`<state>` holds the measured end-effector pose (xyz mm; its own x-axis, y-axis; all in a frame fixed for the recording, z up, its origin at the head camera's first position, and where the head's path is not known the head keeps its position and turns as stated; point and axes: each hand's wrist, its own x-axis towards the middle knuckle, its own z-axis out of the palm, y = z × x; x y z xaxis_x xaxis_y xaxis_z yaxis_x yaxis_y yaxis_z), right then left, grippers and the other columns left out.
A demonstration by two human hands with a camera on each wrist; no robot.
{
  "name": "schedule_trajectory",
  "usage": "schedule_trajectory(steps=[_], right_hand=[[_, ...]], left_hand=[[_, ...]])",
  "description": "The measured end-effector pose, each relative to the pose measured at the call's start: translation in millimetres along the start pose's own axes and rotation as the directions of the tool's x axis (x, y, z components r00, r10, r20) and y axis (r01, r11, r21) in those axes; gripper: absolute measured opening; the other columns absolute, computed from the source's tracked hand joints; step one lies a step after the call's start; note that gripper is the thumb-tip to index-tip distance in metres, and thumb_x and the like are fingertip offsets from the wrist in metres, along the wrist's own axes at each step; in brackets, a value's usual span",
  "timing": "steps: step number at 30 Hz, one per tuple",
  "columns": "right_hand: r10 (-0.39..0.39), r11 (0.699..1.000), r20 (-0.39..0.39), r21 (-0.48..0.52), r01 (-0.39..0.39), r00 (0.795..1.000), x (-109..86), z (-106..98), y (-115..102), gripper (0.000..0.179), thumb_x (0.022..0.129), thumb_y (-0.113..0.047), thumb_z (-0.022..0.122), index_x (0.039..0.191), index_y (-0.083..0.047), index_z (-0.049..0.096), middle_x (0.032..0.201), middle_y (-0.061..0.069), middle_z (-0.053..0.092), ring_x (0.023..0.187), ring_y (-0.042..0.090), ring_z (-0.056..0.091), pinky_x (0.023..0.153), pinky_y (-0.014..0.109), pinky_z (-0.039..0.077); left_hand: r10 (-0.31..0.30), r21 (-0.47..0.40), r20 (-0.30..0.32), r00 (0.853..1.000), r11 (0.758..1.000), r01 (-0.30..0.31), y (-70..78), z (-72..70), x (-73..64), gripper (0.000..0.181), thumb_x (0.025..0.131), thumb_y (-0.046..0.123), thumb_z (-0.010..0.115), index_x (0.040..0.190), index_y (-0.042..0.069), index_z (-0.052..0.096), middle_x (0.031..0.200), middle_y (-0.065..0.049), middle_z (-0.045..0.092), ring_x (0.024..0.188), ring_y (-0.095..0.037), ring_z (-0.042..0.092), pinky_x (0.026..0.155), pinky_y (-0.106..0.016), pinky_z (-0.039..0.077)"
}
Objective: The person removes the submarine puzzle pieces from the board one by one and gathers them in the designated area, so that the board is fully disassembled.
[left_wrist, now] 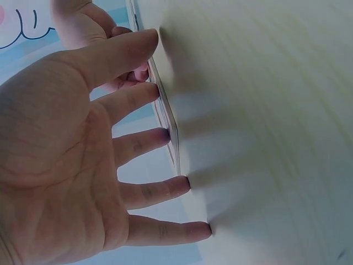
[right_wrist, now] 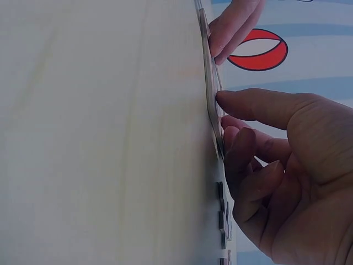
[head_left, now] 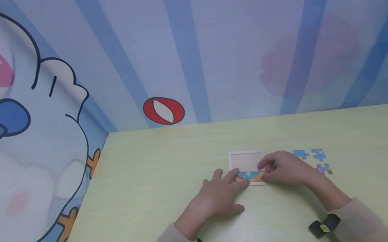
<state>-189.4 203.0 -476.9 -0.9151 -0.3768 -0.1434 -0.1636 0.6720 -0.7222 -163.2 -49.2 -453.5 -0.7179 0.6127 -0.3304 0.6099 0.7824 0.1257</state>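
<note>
A square jigsaw frame (head_left: 244,152) with a pale rim lies on the table. Blue and orange puzzle pieces (head_left: 252,175) fill its near edge, while bare backing shows above them. My left hand (head_left: 219,196) spreads straight fingers over the frame's left and near side; in the left wrist view, fingertips (left_wrist: 165,135) touch its edge. At the right side, my right hand (head_left: 288,168) pinches a puzzle piece (head_left: 259,169) between thumb and index finger. Only a pinkish sliver of that piece shows; the fingers hide the rest.
Several loose puzzle pieces (head_left: 318,154) lie right of the frame, partly behind the right hand. The pale table (head_left: 149,171) meets a patterned blue backdrop (head_left: 236,51) at its far edge. Black wrist straps (head_left: 325,226) sit at the sleeves.
</note>
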Motion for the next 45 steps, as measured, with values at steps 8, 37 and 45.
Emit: schedule_trajectory(steps=[8,37,45], right_hand=[[0.043,0.999,-0.008,0.019,-0.043,0.999,2.4,0,1,0.024,0.087,-0.017,0.081,0.109,-0.009,0.075,0.088,0.001,0.063,0.079,0.019,0.057,0.072,0.037,0.047],[-0.022,0.999,-0.058,0.041,0.024,0.998,-7.7,-7,9,0.013,0.100,-0.012,0.066,0.106,-0.021,0.073,0.099,0.000,0.069,0.090,0.020,0.064,0.080,0.042,0.051],[0.018,0.997,-0.083,0.079,-0.011,0.996,-21.9,-23,19,0.011,0.099,-0.014,0.068,0.109,-0.015,0.073,0.098,0.004,0.068,0.078,0.022,0.060,0.065,0.037,0.050]], left_hand=[[-0.005,0.001,-0.002,1.000,1.000,0.005,0.7,-0.3,0.2,0.067,0.097,0.050,0.068,0.158,0.039,0.044,0.169,0.002,0.027,0.147,-0.038,0.032,0.101,-0.067,0.045],[-0.012,0.013,-0.016,1.000,1.000,0.013,2.2,1.4,-0.1,0.066,0.096,0.050,0.069,0.157,0.039,0.046,0.169,0.002,0.030,0.146,-0.037,0.034,0.100,-0.067,0.046],[-0.013,0.008,-0.016,1.000,1.000,0.013,2.5,0.8,-1.0,0.067,0.096,0.049,0.070,0.157,0.040,0.045,0.168,0.002,0.029,0.145,-0.037,0.034,0.100,-0.067,0.046]])
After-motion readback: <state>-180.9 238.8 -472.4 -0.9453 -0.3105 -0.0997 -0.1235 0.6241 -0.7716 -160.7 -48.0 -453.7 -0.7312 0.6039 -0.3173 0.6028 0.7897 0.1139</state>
